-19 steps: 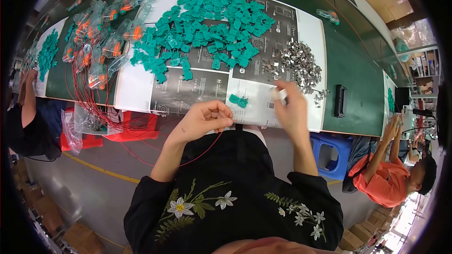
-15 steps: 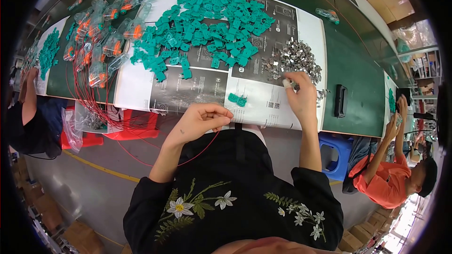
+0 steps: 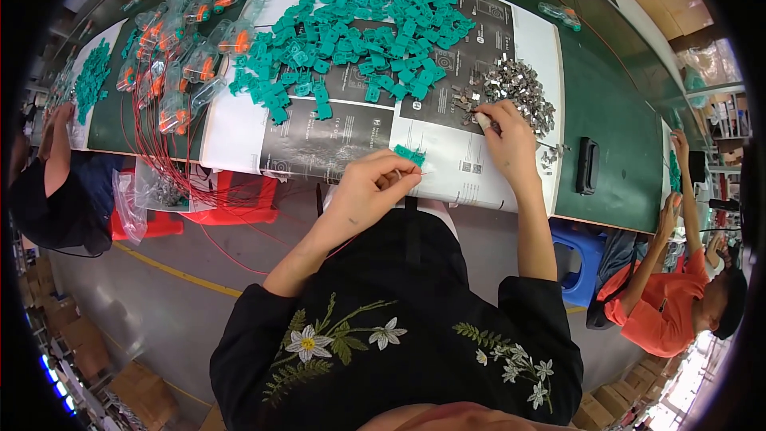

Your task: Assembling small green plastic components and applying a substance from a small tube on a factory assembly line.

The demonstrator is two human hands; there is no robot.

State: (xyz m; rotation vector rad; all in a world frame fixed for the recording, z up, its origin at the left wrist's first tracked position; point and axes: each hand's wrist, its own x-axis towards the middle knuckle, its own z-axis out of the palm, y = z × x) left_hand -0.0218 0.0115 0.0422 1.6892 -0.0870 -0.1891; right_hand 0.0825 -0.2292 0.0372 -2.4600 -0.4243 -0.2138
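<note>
My left hand is at the front edge of the table, thumb and forefinger pinched on a thin red wire that trails down to the left. Just beyond its fingertips lie a few green plastic parts, partly hidden by the hand. My right hand is at the near side of a heap of small silvery metal pieces. Its thumb, wrapped in something whitish, is bent toward the forefinger. Whatever is between those fingertips is too small to make out. A large pile of green plastic parts spreads across the printed sheets.
Clear bottle-shaped housings with orange parts lie at left, with a bundle of red wires hanging from them. A black case rests at right. A blue stool stands below. Co-workers sit on both sides, one in an orange shirt.
My left hand has moved right and forward with the wire, up to the small green parts. My right hand has shifted slightly forward at the metal heap, its fingers drawn closer together.
</note>
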